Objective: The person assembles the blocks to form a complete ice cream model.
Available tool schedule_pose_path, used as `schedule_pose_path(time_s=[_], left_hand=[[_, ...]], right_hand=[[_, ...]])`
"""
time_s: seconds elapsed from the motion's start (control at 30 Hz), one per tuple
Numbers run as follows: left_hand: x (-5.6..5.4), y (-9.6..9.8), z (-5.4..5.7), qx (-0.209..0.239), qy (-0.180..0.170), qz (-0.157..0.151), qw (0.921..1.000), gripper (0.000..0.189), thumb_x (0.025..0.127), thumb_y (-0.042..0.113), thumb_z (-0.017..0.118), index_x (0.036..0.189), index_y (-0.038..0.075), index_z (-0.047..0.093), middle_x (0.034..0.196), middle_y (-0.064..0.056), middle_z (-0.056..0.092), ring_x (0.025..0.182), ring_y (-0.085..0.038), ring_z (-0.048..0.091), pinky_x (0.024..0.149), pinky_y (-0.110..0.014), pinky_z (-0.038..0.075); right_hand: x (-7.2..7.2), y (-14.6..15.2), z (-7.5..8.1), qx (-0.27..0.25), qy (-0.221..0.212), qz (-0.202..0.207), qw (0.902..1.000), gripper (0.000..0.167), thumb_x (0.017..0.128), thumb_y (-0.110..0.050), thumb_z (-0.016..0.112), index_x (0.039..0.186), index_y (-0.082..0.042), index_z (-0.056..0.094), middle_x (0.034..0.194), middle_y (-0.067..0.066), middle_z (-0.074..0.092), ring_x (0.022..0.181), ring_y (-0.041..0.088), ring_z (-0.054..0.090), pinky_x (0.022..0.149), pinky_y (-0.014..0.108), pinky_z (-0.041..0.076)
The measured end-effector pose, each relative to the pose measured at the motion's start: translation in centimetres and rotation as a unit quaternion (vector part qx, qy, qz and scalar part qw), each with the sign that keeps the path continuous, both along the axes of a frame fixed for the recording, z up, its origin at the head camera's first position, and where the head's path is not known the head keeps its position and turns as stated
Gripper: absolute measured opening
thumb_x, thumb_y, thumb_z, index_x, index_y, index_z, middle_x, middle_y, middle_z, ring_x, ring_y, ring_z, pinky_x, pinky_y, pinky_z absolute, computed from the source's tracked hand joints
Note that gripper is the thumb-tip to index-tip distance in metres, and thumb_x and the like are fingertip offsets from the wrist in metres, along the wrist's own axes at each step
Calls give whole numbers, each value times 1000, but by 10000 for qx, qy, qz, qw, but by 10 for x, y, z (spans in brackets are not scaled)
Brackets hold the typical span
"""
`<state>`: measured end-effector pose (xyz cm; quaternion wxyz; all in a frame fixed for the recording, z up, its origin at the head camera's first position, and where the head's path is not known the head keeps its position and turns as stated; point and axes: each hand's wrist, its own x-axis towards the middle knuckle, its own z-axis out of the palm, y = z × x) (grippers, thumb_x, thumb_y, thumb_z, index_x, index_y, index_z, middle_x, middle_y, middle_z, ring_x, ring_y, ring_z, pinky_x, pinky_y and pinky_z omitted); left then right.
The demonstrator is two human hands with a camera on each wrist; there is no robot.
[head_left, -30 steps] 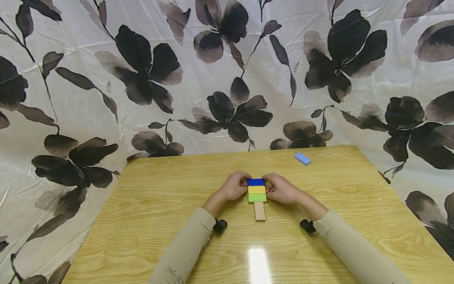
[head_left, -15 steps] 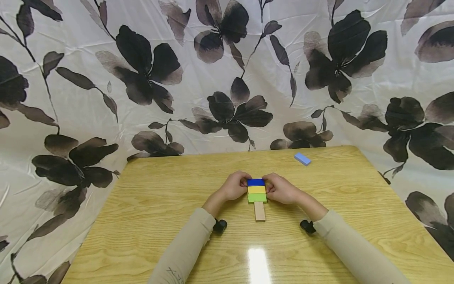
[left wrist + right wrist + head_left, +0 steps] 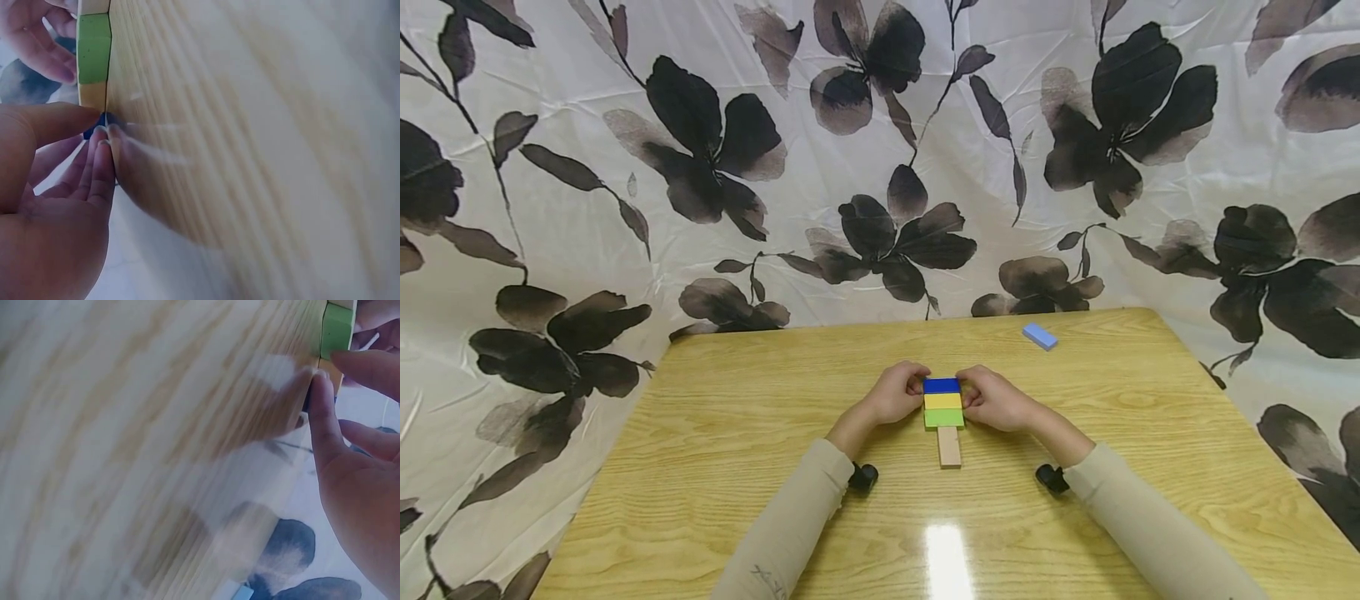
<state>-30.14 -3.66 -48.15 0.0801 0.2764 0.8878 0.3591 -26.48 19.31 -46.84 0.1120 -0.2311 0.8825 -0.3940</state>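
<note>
In the head view, a dark blue block [image 3: 942, 386], a yellow block [image 3: 943, 402] and a light green block [image 3: 943, 417] lie flush in a stack-like row on the table. Below them a plain wooden block [image 3: 949, 447] points lengthwise toward me, centred under the green one. My left hand [image 3: 898, 393] pinches the left end of the dark blue block, thumb and fingertips around it in the left wrist view. At the opposite end, my right hand [image 3: 996, 400] holds the same block; its thumb overlaps the yellow and green ends in the right wrist view.
A light blue block [image 3: 1040, 337] lies at the table's far edge, right of centre. The wooden table [image 3: 737, 433] ends against a hanging floral cloth [image 3: 880, 150]. Black wrist cameras sit under both sleeves.
</note>
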Motion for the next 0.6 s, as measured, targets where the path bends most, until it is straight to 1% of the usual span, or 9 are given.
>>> schedule_pose_path(time_s=[0.17,0.3,0.47,0.6], left_hand=[[3,-5,4,-84,-10,19,10000,45,91,-8,64,136,-7,58,119,-16,62,91,-19,57,82,-31,50],[7,-9,6,-118,-25,-17,9999,45,93,-5,64,138,-6,57,123,-16,62,93,-20,57,84,-32,50],[12,-13,8,-204,167,-171,9995,45,94,-2,63,138,-5,56,128,-17,60,102,-24,58,92,-38,50],[17,-18,9,-374,351,-284,9983,46,97,4,62,141,-4,54,132,-17,57,112,-28,58,99,-43,49]], right_hand=[[2,2,3,151,118,29,9998,62,92,4,67,145,19,38,131,30,50,97,25,64,83,31,55],[3,6,4,283,238,99,9993,64,91,3,67,146,19,38,135,31,49,96,23,65,83,32,55],[5,13,7,518,404,186,9977,65,91,1,68,146,17,39,133,28,51,90,18,64,81,32,54],[7,18,11,699,542,263,9957,64,91,-1,70,146,16,40,134,29,51,93,21,64,84,35,54]])
